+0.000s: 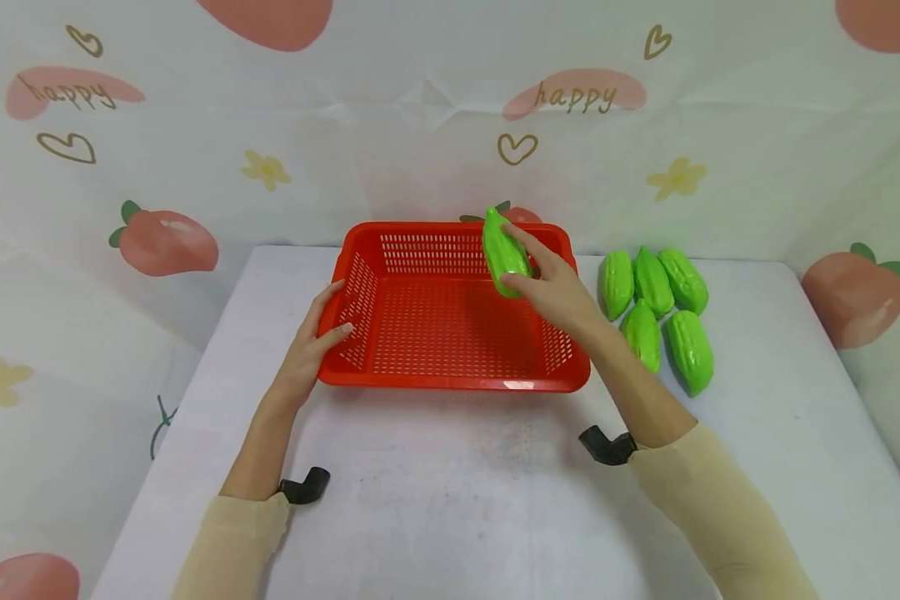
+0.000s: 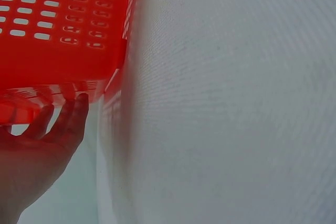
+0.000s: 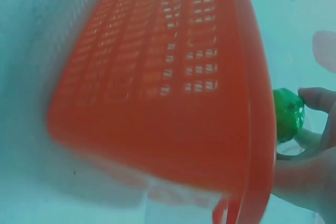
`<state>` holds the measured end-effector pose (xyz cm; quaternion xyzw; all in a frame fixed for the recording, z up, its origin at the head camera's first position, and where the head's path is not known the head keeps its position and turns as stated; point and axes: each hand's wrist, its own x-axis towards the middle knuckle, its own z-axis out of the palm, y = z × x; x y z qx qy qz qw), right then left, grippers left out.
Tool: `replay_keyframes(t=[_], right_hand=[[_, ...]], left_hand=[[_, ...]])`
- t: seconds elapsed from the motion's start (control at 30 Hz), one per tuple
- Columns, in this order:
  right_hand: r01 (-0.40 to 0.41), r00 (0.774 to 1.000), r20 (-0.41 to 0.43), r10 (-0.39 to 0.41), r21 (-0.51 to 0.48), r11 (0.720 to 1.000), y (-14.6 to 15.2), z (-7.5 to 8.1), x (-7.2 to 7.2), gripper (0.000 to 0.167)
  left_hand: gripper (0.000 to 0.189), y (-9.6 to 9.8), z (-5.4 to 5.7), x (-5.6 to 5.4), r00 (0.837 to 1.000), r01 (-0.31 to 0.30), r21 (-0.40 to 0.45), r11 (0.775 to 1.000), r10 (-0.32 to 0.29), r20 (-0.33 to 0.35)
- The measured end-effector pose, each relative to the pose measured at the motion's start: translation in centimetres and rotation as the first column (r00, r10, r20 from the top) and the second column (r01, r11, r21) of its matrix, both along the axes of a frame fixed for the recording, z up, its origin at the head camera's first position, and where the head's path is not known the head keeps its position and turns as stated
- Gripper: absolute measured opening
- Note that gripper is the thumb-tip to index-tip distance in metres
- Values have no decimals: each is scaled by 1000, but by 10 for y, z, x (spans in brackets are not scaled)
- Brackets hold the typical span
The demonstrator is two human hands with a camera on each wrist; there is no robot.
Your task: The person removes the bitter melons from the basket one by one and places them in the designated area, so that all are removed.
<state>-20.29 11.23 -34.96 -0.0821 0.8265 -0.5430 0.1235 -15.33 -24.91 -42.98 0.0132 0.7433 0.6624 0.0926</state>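
Note:
A red perforated plastic basket (image 1: 450, 333) sits on the table, its inside bare in the head view. My left hand (image 1: 305, 346) grips its left rim, thumb over the inner edge and fingers along the outer wall; the left wrist view shows those fingers (image 2: 73, 121) against the basket (image 2: 58, 61). Over the basket's right half, my right hand (image 1: 558, 287) pinches a bright green ridged, pointed fruit (image 1: 504, 250) between thumb and fingers, tip upward. In the right wrist view the fruit (image 3: 287, 114) shows just beyond the basket rim (image 3: 257, 103), which hides part of the hand.
Several more green ridged fruits (image 1: 652, 283) lie grouped on the white table (image 1: 450, 483) right of the basket. A patterned cloth (image 1: 420, 125) hangs close behind the table's back edge. Black wrist mounts (image 1: 607, 446) stick out from both forearms.

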Motion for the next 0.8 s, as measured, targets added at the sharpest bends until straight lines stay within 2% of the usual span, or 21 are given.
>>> replay_keyframes(t=[0.17, 0.5, 0.67, 0.8], right_hand=[[16, 1000, -14, -16, 7, 1000, 15, -1, 5, 62], [54, 994, -89, -59, -56, 997, 39, -3, 10, 58], [105, 991, -78, -105, -7, 994, 51, -3, 13, 56], [123, 989, -77, -124, -22, 992, 61, -5, 17, 57]], left_hand=[[61, 0, 0, 0, 1000, 2, -1, 1000, -2, -4], [66, -1, -2, 0, 1000, -1, -9, 1000, 1, -5], [67, -1, -2, 0, 1000, -4, -8, 1000, 4, -10], [67, -1, -2, -1, 1000, -1, -11, 1000, 1, -20]])
